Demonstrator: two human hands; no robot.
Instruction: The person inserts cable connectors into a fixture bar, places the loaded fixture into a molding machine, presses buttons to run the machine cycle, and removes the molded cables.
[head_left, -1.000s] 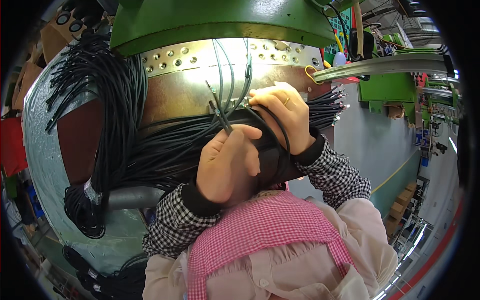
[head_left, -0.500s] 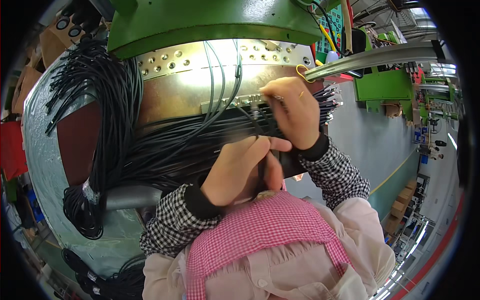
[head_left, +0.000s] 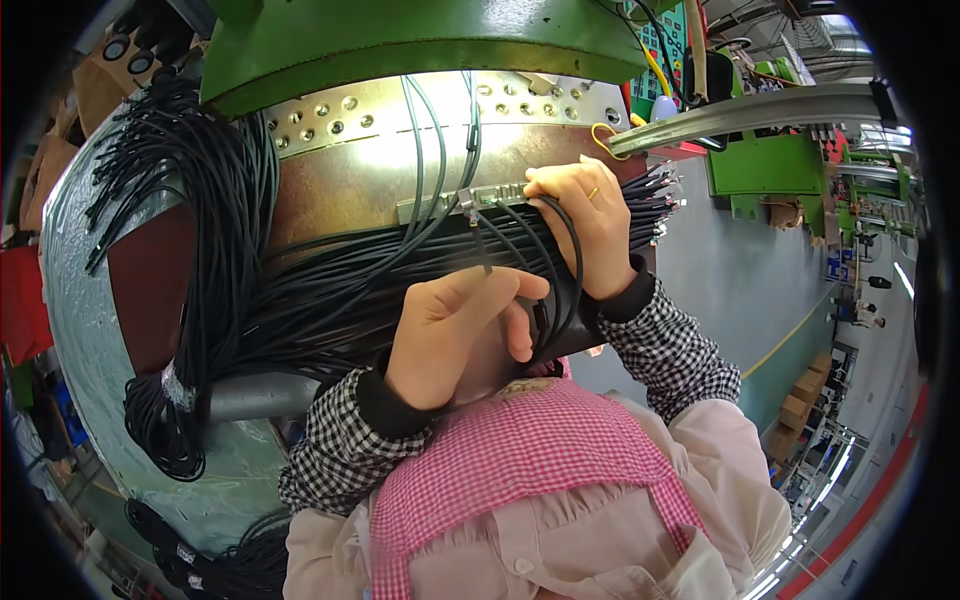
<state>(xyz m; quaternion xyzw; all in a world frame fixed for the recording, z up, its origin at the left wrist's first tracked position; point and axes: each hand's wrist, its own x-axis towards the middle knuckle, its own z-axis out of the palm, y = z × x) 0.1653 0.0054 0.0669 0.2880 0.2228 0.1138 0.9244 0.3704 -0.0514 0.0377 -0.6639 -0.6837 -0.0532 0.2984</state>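
Observation:
A narrow metal fixture strip (head_left: 500,194) lies across the worktable, with cable ends set along it. At its right end my right hand (head_left: 592,228) is closed, thumb and forefinger pinching the end of a black cable (head_left: 574,240) that loops down toward me. My left hand (head_left: 445,330) is curled in front of my apron, slightly blurred. A dark cable (head_left: 482,245) runs from a small metal connector (head_left: 474,218) at the strip down into its fingers. Behind both hands a thick bundle of black cables (head_left: 330,290) stretches across the table.
A green machine body (head_left: 420,45) overhangs the lit metal plate (head_left: 320,118) with holes. More black cables (head_left: 235,190) hang in a tied bunch at left, beside a grey tube (head_left: 262,397). A metal rail (head_left: 760,112) juts in from the right. Thin cables (head_left: 418,140) hang from the machine.
My left hand has drawn back left and slightly down from my right hand. My right hand has settled at the strip's right end, where a looped cable now shows clearly.

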